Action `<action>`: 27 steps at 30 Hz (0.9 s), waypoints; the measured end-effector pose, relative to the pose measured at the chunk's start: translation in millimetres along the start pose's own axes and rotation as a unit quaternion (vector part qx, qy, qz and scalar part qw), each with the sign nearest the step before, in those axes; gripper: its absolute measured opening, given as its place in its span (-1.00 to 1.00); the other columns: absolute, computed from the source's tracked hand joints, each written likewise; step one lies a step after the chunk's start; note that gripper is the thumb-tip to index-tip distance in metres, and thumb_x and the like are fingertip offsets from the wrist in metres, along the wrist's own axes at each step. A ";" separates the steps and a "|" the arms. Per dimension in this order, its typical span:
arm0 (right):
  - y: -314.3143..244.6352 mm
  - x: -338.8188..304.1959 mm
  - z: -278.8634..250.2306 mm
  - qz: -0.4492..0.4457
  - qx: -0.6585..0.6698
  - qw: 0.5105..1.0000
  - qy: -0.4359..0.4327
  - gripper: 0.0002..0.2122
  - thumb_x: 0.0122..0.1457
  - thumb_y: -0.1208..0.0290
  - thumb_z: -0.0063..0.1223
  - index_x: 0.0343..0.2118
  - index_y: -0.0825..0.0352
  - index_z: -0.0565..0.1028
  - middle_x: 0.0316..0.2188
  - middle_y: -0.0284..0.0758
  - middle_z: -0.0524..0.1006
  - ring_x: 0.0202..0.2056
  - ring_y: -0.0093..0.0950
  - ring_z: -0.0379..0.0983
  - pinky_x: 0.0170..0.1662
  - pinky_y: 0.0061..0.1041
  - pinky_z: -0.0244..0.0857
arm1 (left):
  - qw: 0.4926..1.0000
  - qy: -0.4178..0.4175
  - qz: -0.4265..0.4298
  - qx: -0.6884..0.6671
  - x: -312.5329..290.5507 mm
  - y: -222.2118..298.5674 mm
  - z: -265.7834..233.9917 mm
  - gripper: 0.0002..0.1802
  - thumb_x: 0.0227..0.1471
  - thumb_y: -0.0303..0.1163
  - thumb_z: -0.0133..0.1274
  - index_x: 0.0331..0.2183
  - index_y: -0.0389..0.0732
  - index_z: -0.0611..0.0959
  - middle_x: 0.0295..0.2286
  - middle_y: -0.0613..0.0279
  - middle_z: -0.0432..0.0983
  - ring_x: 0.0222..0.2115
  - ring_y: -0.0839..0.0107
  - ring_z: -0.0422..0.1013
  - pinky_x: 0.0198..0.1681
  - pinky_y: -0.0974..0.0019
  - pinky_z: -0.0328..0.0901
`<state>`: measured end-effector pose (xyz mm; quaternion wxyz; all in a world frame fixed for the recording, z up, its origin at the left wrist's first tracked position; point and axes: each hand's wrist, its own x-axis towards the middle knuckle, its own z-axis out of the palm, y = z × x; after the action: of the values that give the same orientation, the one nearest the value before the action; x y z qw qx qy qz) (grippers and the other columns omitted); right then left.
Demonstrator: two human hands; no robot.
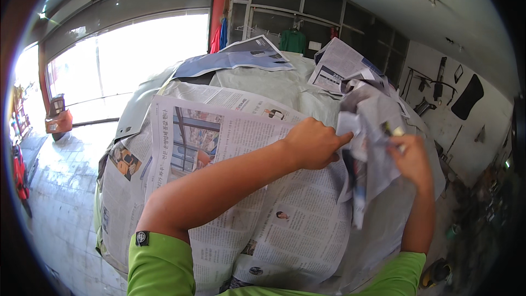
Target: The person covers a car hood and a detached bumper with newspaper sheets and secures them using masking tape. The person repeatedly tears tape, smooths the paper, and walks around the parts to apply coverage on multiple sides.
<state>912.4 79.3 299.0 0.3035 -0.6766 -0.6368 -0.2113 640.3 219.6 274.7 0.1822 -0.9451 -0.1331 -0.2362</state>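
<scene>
My left hand (313, 143) is closed, its index fingertip at the edge of a crumpled newspaper (378, 151) that hangs in folds between my hands. On the far side of the bunched paper, my right hand (412, 158) pinches it, slightly blurred by motion. Below my left forearm a newspaper sheet (307, 225) lies spread out flat. Another sheet with a large photo (192, 137) overlaps it to the left. All of these rest on a large rounded shape draped in a pale greenish cover (307, 89); what is underneath is hidden.
More sheets lie farther back: a bluish newspaper (235, 60) and a folded newspaper (337, 64). Tools and dark parts (438, 85) hang on the right wall. An orange-red machine (58, 120) stands by the bright doorway. Dim clutter (487, 214) fills the lower right.
</scene>
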 end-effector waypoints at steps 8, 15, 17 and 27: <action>108.6 76.9 -122.3 -0.137 -0.217 0.605 0.754 -0.79 0.22 0.47 0.19 -0.13 0.46 0.66 -0.22 -0.08 0.68 -0.25 -0.26 0.63 -0.14 -0.34 0.49 | 0.989 0.144 0.040 -0.019 -49.6 -2.6 -34.3 -0.63 -0.13 -0.36 0.23 -0.19 -0.11 0.56 -0.57 0.31 0.44 -0.56 0.27 0.51 -0.56 0.19 0.34; 38.4 314.8 64.6 -0.062 -0.143 0.954 0.257 -0.68 0.19 0.40 0.07 0.00 0.00 0.65 -0.17 -0.11 0.62 -0.07 -0.12 0.55 0.01 -0.19 0.39 | 0.980 0.188 0.058 0.033 -74.9 5.9 -50.0 -0.83 -0.11 -0.41 0.17 -0.36 -0.14 0.57 -0.52 0.33 0.45 -0.52 0.36 0.44 -0.50 0.26 0.36; 54.2 331.3 70.5 -0.087 -0.093 0.984 0.125 -0.69 0.28 0.20 0.10 0.05 0.11 0.62 -0.13 -0.06 0.62 -0.02 -0.12 0.53 0.07 -0.27 0.37 | 0.971 0.221 0.066 0.060 -74.4 -6.5 -49.2 -0.77 -0.15 -0.41 0.24 -0.34 -0.11 0.61 -0.50 0.39 0.43 -0.50 0.42 0.41 -0.53 0.30 0.33; -124.0 134.6 50.9 -0.283 0.117 0.934 -0.183 -0.32 -0.12 0.30 0.49 0.16 0.25 0.53 -0.14 -0.29 0.57 -0.41 -0.54 0.29 -0.32 -0.54 0.31 | 0.928 0.312 -0.075 0.189 -56.3 -119.8 -45.9 -0.88 -0.11 -0.35 0.23 -0.39 -0.03 0.70 -0.40 0.45 0.57 -0.22 0.37 0.43 -0.02 0.17 0.19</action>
<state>798.0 213.2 370.2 0.1867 -0.4550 -0.8665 -0.0849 533.5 299.2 318.3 0.3713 -0.7591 -0.1821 -0.5027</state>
